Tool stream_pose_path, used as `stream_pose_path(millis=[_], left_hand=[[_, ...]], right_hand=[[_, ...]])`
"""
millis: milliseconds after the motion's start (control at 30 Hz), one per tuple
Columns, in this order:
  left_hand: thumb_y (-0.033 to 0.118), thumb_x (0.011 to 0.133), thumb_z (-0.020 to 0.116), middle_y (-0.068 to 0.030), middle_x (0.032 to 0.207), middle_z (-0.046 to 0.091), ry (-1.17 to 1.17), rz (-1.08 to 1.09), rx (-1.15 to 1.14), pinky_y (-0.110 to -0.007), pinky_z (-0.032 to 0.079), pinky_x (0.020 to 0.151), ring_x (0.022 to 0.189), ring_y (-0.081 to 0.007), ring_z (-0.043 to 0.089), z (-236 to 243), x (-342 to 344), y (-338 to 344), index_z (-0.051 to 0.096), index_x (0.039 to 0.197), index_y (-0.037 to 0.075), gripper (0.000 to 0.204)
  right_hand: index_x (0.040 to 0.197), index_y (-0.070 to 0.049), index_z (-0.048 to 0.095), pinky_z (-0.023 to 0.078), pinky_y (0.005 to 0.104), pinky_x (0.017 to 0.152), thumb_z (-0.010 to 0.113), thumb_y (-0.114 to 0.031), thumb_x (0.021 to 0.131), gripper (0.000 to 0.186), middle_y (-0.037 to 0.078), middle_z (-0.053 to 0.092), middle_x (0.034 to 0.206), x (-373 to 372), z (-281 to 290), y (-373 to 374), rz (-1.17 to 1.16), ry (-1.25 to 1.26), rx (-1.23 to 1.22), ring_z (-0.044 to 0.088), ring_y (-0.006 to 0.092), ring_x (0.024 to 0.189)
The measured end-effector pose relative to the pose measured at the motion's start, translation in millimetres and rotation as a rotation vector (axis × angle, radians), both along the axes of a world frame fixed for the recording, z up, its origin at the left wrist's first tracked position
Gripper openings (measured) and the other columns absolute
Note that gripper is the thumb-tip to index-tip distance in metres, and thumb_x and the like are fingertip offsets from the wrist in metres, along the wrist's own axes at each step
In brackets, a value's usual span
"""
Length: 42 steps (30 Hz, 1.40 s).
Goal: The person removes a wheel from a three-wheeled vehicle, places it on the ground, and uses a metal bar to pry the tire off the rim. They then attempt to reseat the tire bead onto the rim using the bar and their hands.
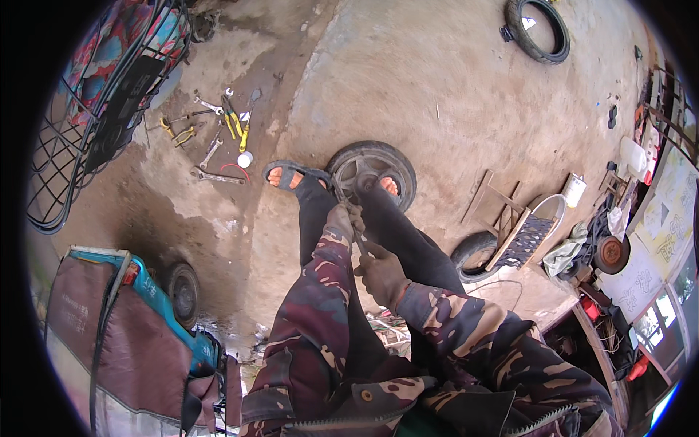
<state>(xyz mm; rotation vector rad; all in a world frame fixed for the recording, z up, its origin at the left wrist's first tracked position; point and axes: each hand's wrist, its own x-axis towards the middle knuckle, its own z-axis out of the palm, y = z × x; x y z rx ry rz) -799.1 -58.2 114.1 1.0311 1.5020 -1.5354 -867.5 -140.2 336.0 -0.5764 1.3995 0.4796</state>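
Note:
My left hand [345, 219] is closed round a long thin metal bar [362, 247], well down its length. Higher up the same bar, nearer my body, my right hand [381, 277] is closed on it too. The bar slants down to the left edge of a wheel with a black tyre [408, 166] that lies flat on the ground. Its lower end meets the tyre's edge by the rim [354, 166]; exactly how it sits there is too small to tell. My right foot [389, 186] rests on the wheel, and my left foot [280, 177] in a dark sandal stands beside it.
Wrenches [211, 154], yellow-handled pliers [231, 118] and a small white cap [245, 159] lie at left. A teal vehicle [162, 291] and a wire basket [54, 175] stand on that side. At right are a wooden chair [518, 237], a tyre [466, 255] and clutter; another tyre [561, 36] lies far off.

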Motion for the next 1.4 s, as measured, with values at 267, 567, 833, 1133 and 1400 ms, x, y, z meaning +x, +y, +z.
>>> stream_pose_path(millis=[267, 567, 833, 1133, 1400], left_hand=[[0.047, 0.113, 0.04, 0.0054, 0.064, 0.048, -0.057, -0.092, -0.161, -0.031, 0.032, 0.044, 0.044, -0.0093, 0.035, 74, -22, -28, 0.062, 0.1, 0.006, 0.048], [0.044, 0.115, 0.035, 0.0052, 0.062, 0.045, -0.114, -0.304, -0.149, -0.033, 0.032, 0.043, 0.042, -0.0124, 0.032, 45, -37, -88, 0.053, 0.088, 0.015, 0.043], [0.048, 0.114, 0.038, 0.0034, 0.058, 0.045, -0.161, -0.305, -0.178, -0.035, 0.03, 0.038, 0.038, -0.0132, 0.034, 66, -36, -63, 0.058, 0.083, 0.012, 0.051], [0.045, 0.111, 0.043, -0.001, 0.065, 0.051, -0.088, -0.212, -0.276, -0.039, 0.041, 0.048, 0.047, -0.0166, 0.044, 130, -109, -112, 0.059, 0.095, 0.008, 0.044], [0.042, 0.111, 0.046, -0.0019, 0.066, 0.056, -0.14, -0.289, -0.274, -0.043, 0.047, 0.051, 0.051, -0.0199, 0.054, 81, -147, -131, 0.064, 0.1, 0.006, 0.041]], right_hand=[[0.163, -0.011, 0.04, 0.038, 0.025, 0.047, 0.055, -0.016, 0.107, 0.058, 0.003, 0.06, 0.081, -28, 88, -11, -0.343, 0.218, 0.115, 0.046, 0.0073, 0.054], [0.163, -0.007, 0.04, 0.039, 0.0262, 0.046, 0.053, -0.015, 0.104, 0.061, 0.005, 0.062, 0.081, -43, 60, -34, -0.522, 0.166, 0.085, 0.048, 0.0091, 0.053], [0.163, -0.009, 0.04, 0.042, 0.0291, 0.047, 0.054, -0.016, 0.104, 0.06, 0.007, 0.067, 0.081, -45, 71, 4, -0.442, 0.155, 0.064, 0.054, 0.0114, 0.053], [0.156, -0.017, 0.044, 0.035, 0.0248, 0.047, 0.05, -0.017, 0.111, 0.045, 0.0, 0.056, 0.08, -107, 148, -65, -0.763, 0.11, 0.161, 0.043, 0.0081, 0.052], [0.124, -0.017, 0.059, 0.032, 0.0254, 0.045, 0.049, -0.017, 0.11, 0.017, -0.004, 0.052, 0.073, -130, 103, -87, -0.585, 0.054, 0.064, 0.041, 0.0076, 0.049]])
